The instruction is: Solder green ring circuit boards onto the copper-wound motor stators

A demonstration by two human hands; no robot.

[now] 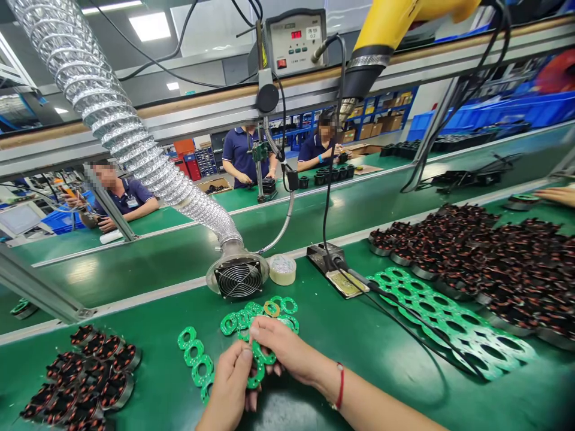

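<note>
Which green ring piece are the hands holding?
The short green strip pinched between the left hand and right hand. The loose strip to its left, the pile beyond them and the big panel on the right all lie on the table.

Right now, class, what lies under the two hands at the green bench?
A strip of green ring boards, pinched by left hand and right hand, over the green mat. The palms cover the strip's remainder.

Strip [258, 376] part-hidden (by fingers [269, 334]), yellow tool [395, 24] cropped
</note>
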